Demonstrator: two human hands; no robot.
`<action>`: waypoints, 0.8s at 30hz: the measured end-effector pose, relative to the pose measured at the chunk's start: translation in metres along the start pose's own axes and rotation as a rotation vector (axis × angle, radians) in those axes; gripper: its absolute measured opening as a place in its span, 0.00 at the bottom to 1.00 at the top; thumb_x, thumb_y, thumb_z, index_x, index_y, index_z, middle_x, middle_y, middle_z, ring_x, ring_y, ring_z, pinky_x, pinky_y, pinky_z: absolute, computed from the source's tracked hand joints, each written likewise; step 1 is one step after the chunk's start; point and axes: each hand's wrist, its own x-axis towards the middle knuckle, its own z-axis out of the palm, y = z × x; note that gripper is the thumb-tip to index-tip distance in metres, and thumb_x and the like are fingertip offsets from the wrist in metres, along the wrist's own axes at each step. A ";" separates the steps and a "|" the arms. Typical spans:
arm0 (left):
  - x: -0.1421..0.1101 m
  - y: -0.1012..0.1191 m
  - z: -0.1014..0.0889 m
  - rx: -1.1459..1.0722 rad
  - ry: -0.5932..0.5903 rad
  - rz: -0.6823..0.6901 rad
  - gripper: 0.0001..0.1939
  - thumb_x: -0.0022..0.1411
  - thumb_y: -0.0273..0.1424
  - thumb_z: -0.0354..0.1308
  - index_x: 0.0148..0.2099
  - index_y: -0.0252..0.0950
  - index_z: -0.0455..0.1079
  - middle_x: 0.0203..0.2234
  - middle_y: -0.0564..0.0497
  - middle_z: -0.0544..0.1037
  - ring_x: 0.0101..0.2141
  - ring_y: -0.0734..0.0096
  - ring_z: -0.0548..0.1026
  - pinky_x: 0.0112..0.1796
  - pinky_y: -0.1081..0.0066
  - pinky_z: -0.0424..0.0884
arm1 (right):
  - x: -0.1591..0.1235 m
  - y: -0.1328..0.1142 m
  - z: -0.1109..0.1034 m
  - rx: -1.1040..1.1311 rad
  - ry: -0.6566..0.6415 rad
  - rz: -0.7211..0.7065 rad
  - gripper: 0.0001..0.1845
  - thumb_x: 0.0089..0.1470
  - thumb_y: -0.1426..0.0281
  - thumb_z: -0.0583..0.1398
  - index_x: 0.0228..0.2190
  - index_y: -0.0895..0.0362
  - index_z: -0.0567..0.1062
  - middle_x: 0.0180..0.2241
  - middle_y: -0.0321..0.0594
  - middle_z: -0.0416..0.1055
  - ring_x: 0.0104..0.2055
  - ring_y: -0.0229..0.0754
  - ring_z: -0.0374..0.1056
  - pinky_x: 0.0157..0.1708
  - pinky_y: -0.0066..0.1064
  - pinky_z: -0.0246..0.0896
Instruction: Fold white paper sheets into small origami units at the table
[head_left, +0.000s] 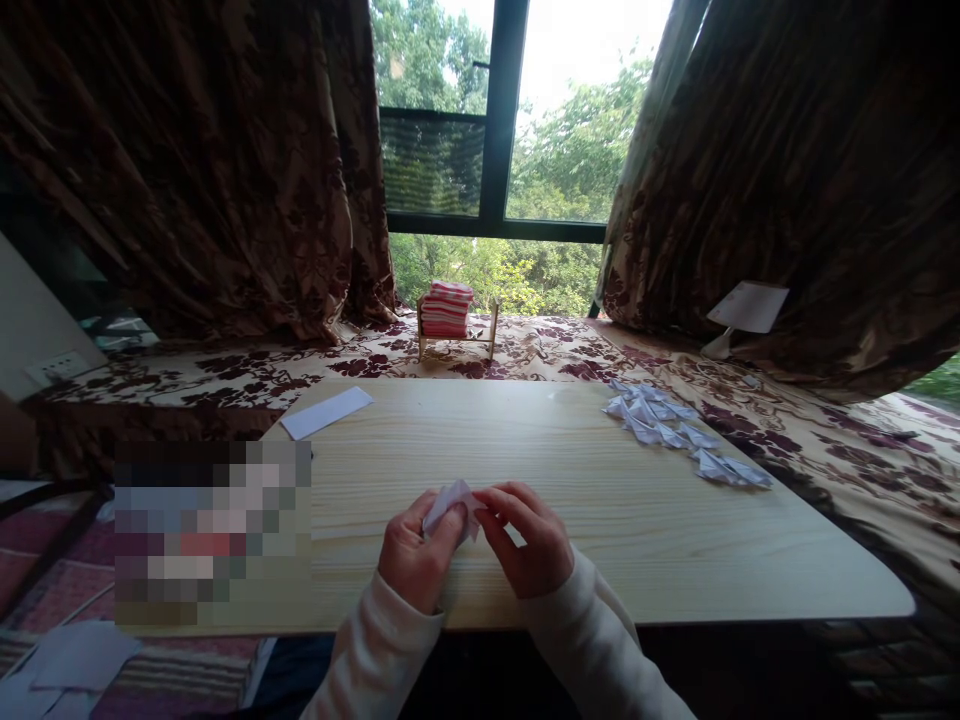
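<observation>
Small paper (457, 493): coloured white.
Folded papers (649, 418): coloured white.
Sleeves (386, 640): coloured white.
Table (495, 430): coloured pale cream, marked with wavy lines.
Curtains (202, 160): coloured brown, covered with dark flowers.
Cloth pile (446, 312): striped in pink and white.

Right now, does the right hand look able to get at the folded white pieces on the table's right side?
Probably yes, maybe with some stretching: only tabletop shows between the right hand and the folded white pieces, though it is busy at the paper in the left hand.

Hands (414, 560) holding folded paper (454, 500), wood-grain table (675, 550), window (496, 200)
</observation>
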 end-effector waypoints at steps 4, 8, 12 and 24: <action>0.000 0.000 0.000 -0.008 -0.009 -0.007 0.11 0.50 0.36 0.54 0.25 0.32 0.69 0.15 0.56 0.65 0.19 0.77 0.60 0.22 0.77 0.59 | 0.001 0.000 -0.002 -0.030 -0.030 -0.043 0.12 0.52 0.78 0.54 0.39 0.57 0.71 0.31 0.43 0.70 0.32 0.41 0.65 0.31 0.32 0.64; 0.000 0.002 0.000 -0.011 -0.024 -0.004 0.10 0.49 0.35 0.54 0.25 0.32 0.69 0.15 0.55 0.65 0.19 0.76 0.62 0.22 0.76 0.60 | 0.003 0.000 -0.003 -0.055 -0.036 -0.046 0.10 0.52 0.78 0.54 0.35 0.56 0.72 0.28 0.41 0.69 0.30 0.40 0.64 0.30 0.32 0.63; -0.001 0.005 0.000 0.005 -0.043 0.006 0.10 0.49 0.34 0.54 0.24 0.33 0.69 0.17 0.55 0.67 0.20 0.75 0.64 0.24 0.76 0.61 | 0.003 0.000 -0.003 -0.041 -0.062 -0.010 0.07 0.53 0.77 0.54 0.33 0.57 0.71 0.27 0.40 0.68 0.30 0.39 0.63 0.30 0.31 0.62; -0.002 0.011 -0.002 0.086 -0.156 0.047 0.09 0.53 0.30 0.52 0.23 0.33 0.67 0.19 0.55 0.65 0.23 0.75 0.64 0.26 0.76 0.61 | 0.003 0.001 -0.002 -0.064 -0.031 -0.012 0.07 0.52 0.78 0.53 0.30 0.57 0.69 0.31 0.43 0.66 0.34 0.42 0.62 0.33 0.35 0.63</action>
